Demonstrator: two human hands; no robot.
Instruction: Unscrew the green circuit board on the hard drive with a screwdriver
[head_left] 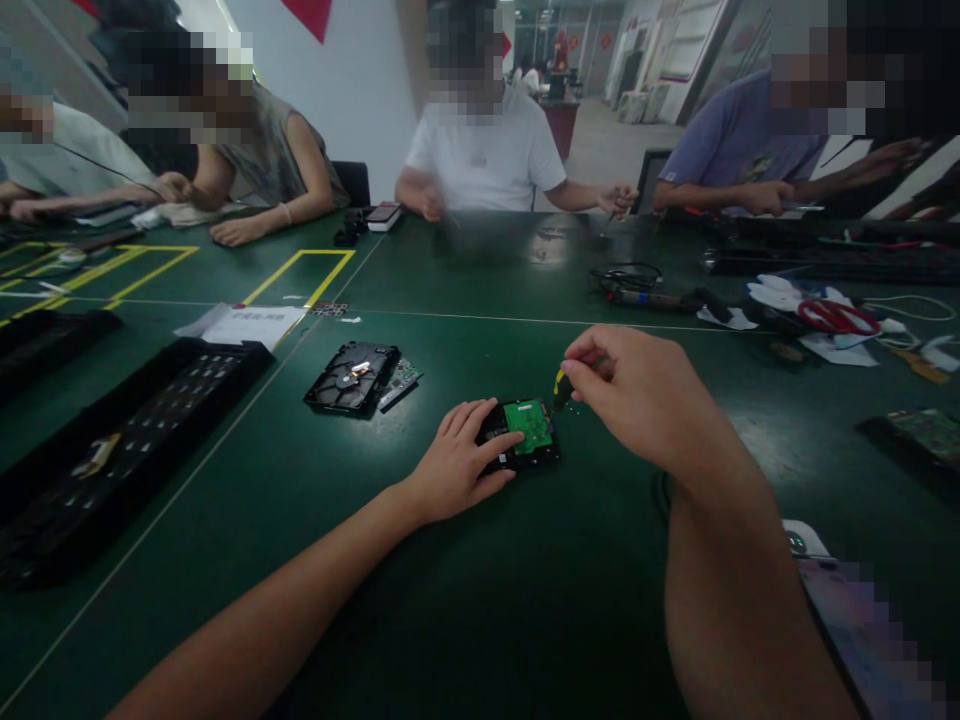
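Between the thumb and fingertips of the right hand (645, 400), brought together, a small yellow-and-black tool (559, 381) is pinched near the far right corner of a flat black hard drive (538, 460). On the dark green tabletop (390, 630), that drive is covered partly by the left hand (459, 455), its fingers spread apart, with a bright green circuit board (531, 422) left exposed. To the left, a second black hard drive (341, 385) and a loose grey-green board (401, 380) are seen, then a long black plastic tray (165, 445).
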